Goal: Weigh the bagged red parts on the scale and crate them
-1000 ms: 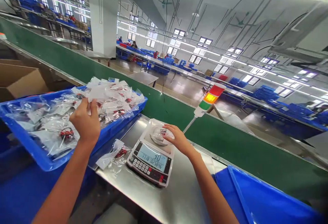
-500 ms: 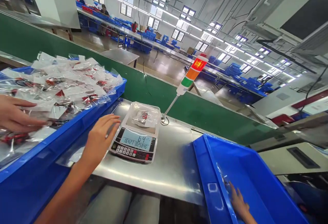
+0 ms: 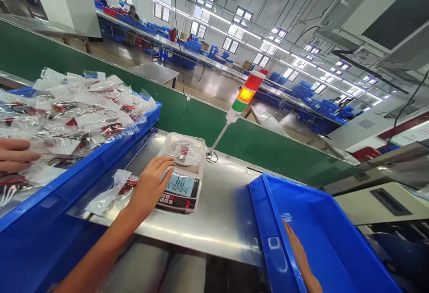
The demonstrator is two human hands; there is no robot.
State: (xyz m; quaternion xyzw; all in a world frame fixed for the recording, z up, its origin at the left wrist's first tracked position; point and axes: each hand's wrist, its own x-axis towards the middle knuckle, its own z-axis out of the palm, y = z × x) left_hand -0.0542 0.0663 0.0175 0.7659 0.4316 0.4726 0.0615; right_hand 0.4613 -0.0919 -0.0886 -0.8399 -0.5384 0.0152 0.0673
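My left hand [image 3: 153, 181] reaches in from the lower left with its fingers stretched out over the weighing scale [image 3: 197, 167], covering part of the lit display. Nothing shows in its fingers. On the scale's pan lies a clear plastic bag [image 3: 186, 153] with a red and white item inside. Beside my left forearm, another bag [image 3: 112, 192] with red contents and a white label rests on the metal table. My right hand [image 3: 296, 244] is inside the right blue bin [image 3: 335, 221], along its left wall, fingers extended. A bit of clear plastic [image 3: 287, 217] shows at its fingertips.
A large blue bin [image 3: 100, 159] on the left is heaped with bagged parts [image 3: 90, 109]. Another person's hand [image 3: 15, 156] is over that heap. Behind the scale stands a signal light [image 3: 246, 95] with amber lit, before a green barrier [image 3: 201, 127].
My left hand has moved right, over the scale's display, uncovering the bag on the table. My right hand has shifted toward the bin's left wall. The signal light went from red to amber.
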